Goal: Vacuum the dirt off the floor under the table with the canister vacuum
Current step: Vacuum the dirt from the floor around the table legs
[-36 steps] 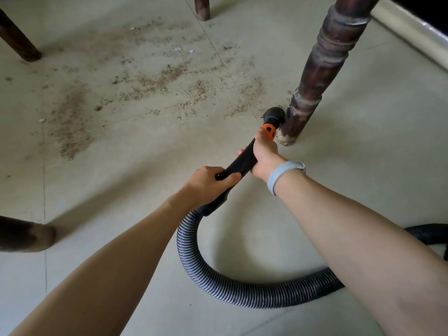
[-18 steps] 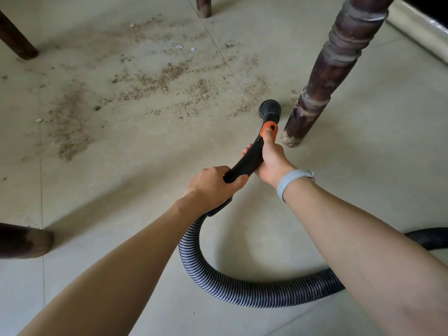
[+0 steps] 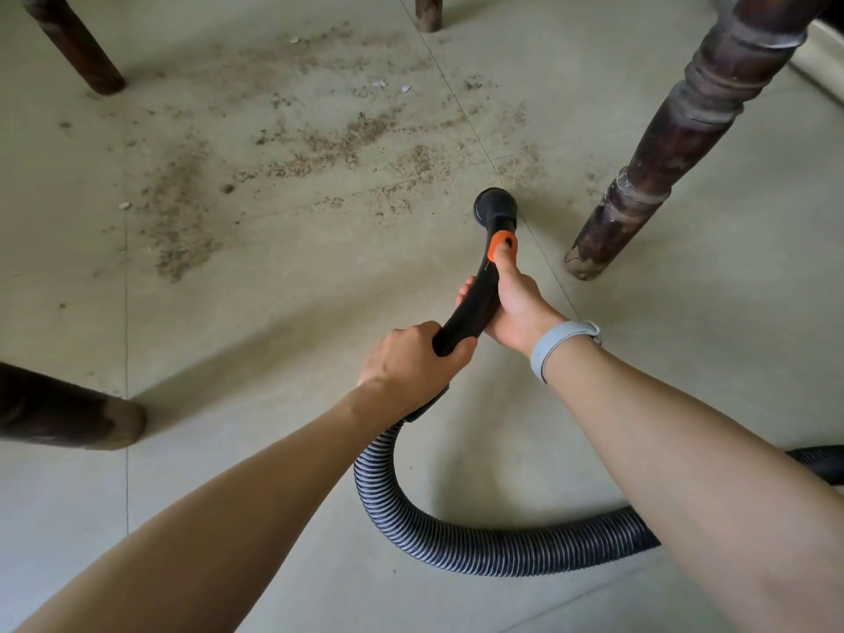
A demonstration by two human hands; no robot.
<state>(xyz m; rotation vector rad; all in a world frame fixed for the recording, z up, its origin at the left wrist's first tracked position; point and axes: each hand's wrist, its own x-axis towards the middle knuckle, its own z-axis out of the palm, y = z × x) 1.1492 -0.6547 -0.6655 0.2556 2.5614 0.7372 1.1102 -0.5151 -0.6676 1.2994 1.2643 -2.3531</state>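
Note:
I hold a black vacuum handle (image 3: 475,308) with an orange slider (image 3: 501,247). My left hand (image 3: 411,365) grips its rear end where the ribbed grey hose (image 3: 461,545) joins. My right hand (image 3: 516,308) grips it further forward, thumb on the orange slider. The round black nozzle opening (image 3: 494,208) sits low over the floor at the near edge of the dirt. Brown crumbly dirt (image 3: 319,148) is scattered over the pale floor tiles ahead and to the left. The canister itself is out of view.
A turned dark wooden table leg (image 3: 657,157) stands just right of the nozzle. Other dark legs stand at far left (image 3: 77,48), top centre (image 3: 428,13) and near left (image 3: 68,411). The hose loops behind my right arm toward the right edge (image 3: 822,463).
The nozzle has swung left, away from the foot of the right table leg, to the near edge of the dirt. Both hands kept their grip.

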